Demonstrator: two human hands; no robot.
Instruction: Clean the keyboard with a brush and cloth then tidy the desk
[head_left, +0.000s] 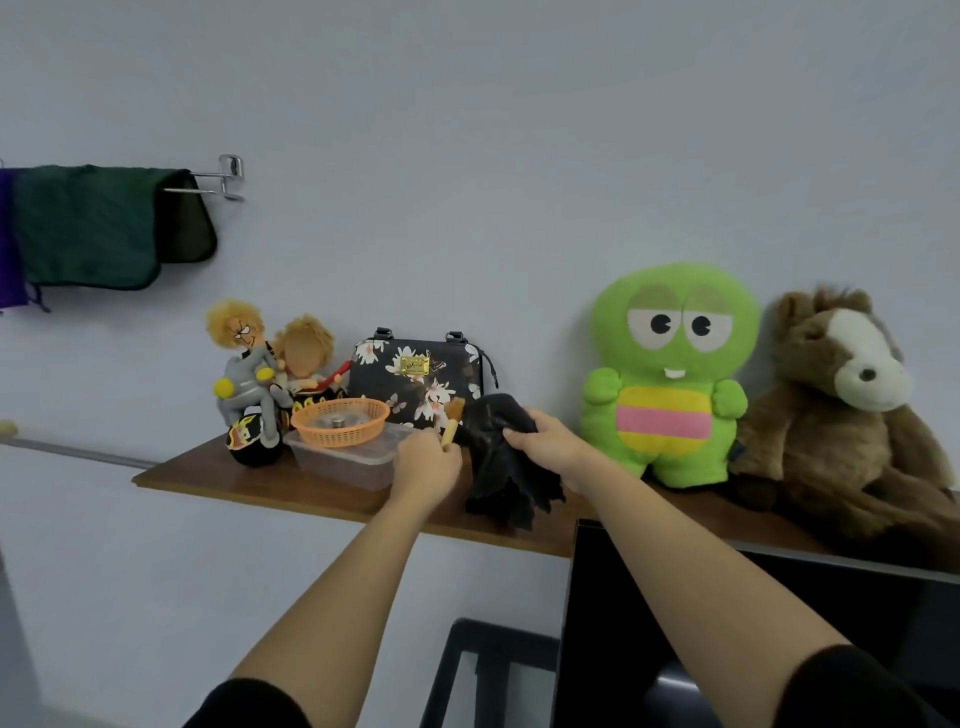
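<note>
1. Left hand (426, 460): the fingers (448, 458) are curled round the wooden handle of the brush (451, 423). The bristles point up, above the front of the shelf (311, 493).
2. Right hand (545, 441): it is clenched on a bunched black cloth (498, 467). The loose lower end of the cloth drapes over the shelf front.
3. Handling of the brush, by judgement: it is light and rigid. Hold it at mid-handle, clear of the bristles, which look soft and likely to splay under pressure.
4. Handling of the cloth, by judgement: it is limp, light and not fragile. Gather it fully into the fist so that no corner trails or snags nearby items.
5. Just beyond the left hand stands a clear plastic container (337, 462) carrying an orange basket (340, 423). A floral bag (415, 374) stands behind them.
6. The keyboard is not in view.
</note>
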